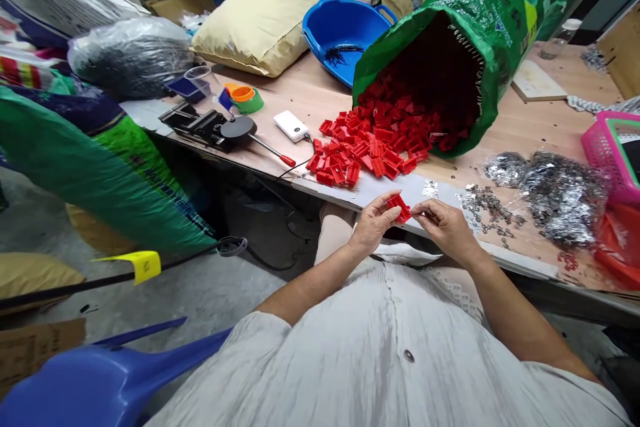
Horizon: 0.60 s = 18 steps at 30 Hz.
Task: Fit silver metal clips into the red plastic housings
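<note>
My left hand [376, 221] is closed around a small red plastic part [399, 207], held just above the table's front edge. Thumb and fingertips of my right hand [445, 225] are pinched together at the part's right side; whatever lies between them is hidden or too small to name. Beyond my hands, a heap of similar red plastic parts [367, 147] spills from a green woven sack [500, 33] lying on its side. Small metal pieces [487, 207] are scattered on the table, right of my right hand.
A black hand press with a red-tipped lever [240, 128] and a white power bank [291, 125] lie left of the heap. Behind stands a blue basin [327, 20]. Clear bags of metal pieces [565, 193] and a pink basket [607, 153] sit right. A blue plastic chair [110, 373] is lower left.
</note>
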Available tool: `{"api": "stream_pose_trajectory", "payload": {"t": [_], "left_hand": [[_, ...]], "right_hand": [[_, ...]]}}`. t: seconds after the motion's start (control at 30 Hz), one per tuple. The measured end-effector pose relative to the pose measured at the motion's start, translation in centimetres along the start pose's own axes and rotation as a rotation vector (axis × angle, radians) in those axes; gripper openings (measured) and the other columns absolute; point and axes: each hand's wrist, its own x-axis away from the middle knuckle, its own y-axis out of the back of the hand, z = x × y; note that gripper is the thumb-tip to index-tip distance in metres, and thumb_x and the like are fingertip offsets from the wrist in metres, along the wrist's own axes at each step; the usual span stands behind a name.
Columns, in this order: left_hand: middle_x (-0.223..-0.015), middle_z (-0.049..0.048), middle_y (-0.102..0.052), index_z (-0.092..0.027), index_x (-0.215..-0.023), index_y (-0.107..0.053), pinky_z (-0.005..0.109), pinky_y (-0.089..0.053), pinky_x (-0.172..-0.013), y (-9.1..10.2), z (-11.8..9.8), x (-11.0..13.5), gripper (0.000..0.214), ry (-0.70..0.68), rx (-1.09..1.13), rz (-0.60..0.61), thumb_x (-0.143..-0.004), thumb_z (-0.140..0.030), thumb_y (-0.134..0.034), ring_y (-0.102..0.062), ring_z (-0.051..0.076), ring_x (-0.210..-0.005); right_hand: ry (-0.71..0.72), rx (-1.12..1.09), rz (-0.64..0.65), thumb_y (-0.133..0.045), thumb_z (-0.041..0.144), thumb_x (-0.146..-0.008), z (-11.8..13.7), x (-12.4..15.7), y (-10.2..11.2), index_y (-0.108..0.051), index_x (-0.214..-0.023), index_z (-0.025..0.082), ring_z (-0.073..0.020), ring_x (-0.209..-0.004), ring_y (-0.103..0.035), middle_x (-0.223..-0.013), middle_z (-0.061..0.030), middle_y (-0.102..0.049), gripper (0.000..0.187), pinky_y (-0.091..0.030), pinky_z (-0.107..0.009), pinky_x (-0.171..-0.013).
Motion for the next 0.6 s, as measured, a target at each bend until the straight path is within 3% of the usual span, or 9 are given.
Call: {"api": "stream_pose_trajectory", "payload": {"t": [0.13,0.27,0.47,0.6], "left_hand": [[-0.091,0.0001,-0.067,-0.024,-0.120,-0.067,0.026,-0.051,-0.075,-0.3,-0.1,0.1,0.051,-0.007,-0.020,0.035,-0.071,-0.032,-0.081,-0.063,0.011,-0.080],[-0.090,0.0004,-0.067,-0.023,-0.120,-0.068,0.024,-0.049,-0.073,-0.3,-0.2,0.1,0.052,0.001,-0.017,0.060,-0.071,-0.032,-0.081,-0.061,0.009,-0.075],[-0.089,-0.0002,-0.068,-0.023,-0.119,-0.068,0.025,-0.049,-0.076,0.0,0.0,0.1,0.050,0.003,-0.060,0.096,-0.072,-0.033,-0.081,-0.060,0.010,-0.076],[-0.092,0.0013,-0.068,-0.023,-0.119,-0.068,0.026,-0.050,-0.078,0.3,0.4,0.0,0.048,-0.010,-0.099,0.098,-0.073,-0.034,-0.079,-0.062,0.012,-0.081]], "right_hand": [[0.140,-0.003,-0.025,-0.055,0.020,-0.094,0.0,0.0,-0.2,-0.065,-0.095,0.023,-0.0186,-0.083,-0.065,-0.091,-0.0059,-0.070,0.011,-0.051,-0.032,-0.074],[0.154,-0.094,0.000,-0.058,0.024,-0.094,-0.5,0.1,-0.2,-0.069,-0.095,0.024,-0.0180,-0.084,-0.065,-0.091,-0.0051,-0.070,0.010,-0.052,-0.032,-0.074],[-0.099,-0.208,0.109,-0.064,0.040,-0.089,-0.7,0.6,0.1,-0.071,-0.093,0.023,-0.0168,-0.073,-0.059,-0.088,-0.0041,-0.068,0.018,-0.048,-0.030,-0.066],[-0.268,-0.241,0.081,-0.067,0.047,-0.084,-1.1,1.2,0.1,-0.067,-0.099,0.022,-0.0139,-0.064,-0.052,-0.082,-0.0017,-0.065,0.029,-0.045,-0.027,-0.060]]}}
